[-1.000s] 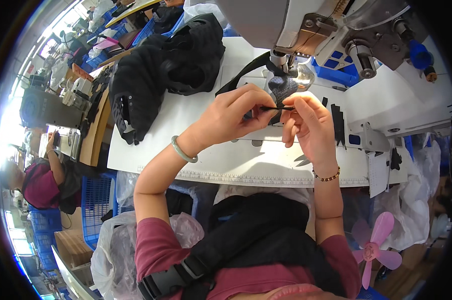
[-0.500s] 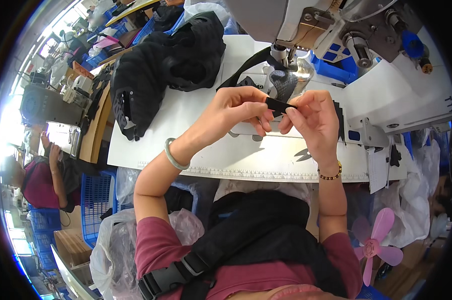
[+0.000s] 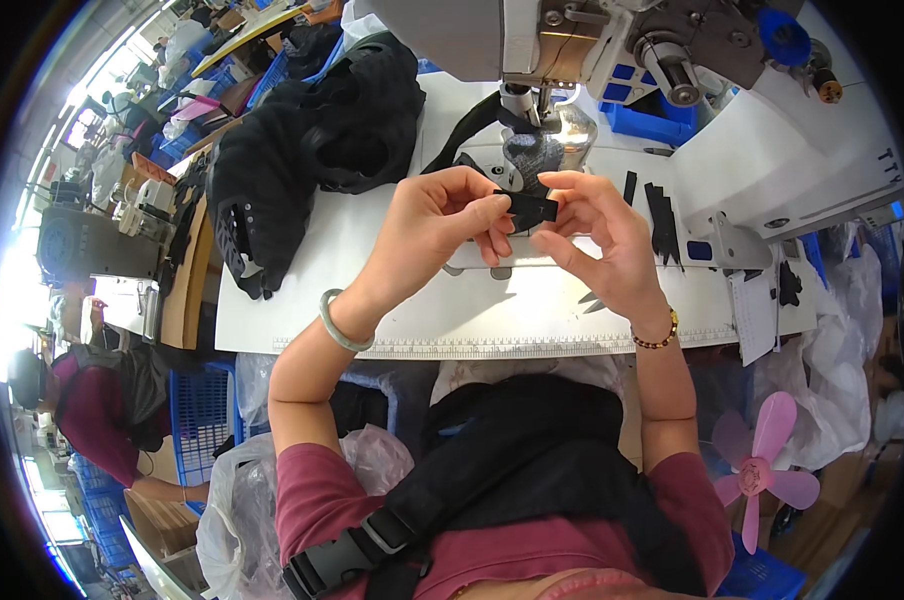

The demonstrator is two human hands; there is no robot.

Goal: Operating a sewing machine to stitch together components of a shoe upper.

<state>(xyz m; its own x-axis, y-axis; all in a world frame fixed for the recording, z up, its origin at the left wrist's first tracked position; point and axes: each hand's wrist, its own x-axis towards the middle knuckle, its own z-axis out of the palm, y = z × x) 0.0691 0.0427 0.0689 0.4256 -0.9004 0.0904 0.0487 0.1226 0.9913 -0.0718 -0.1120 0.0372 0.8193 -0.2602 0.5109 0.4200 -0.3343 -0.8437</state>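
A short black fabric strip (image 3: 534,206) is pinched between the thumb and fingers of my left hand (image 3: 440,215), its free end pointing right. My right hand (image 3: 604,240) is just beside that end, thumb and index finger spread apart. Behind my hands, a grey patterned piece (image 3: 532,152) with a long black strap (image 3: 469,130) lies beneath the needle area of a sewing machine (image 3: 562,55). Small scissors (image 3: 594,303) are partly hidden by my right wrist.
A black bag-like article (image 3: 317,150) rests on the white table (image 3: 372,315) at the left. Several black strips (image 3: 662,222) lie right of my hands. Behind them is a blue tray (image 3: 652,122). A pink fan (image 3: 757,475) stands lower right; a co-worker (image 3: 97,410) sits left.
My right thumb and index finger have come off the strip and spread apart. My left hand still pinches it. At the left, the co-worker has leaned over and lowered an arm.
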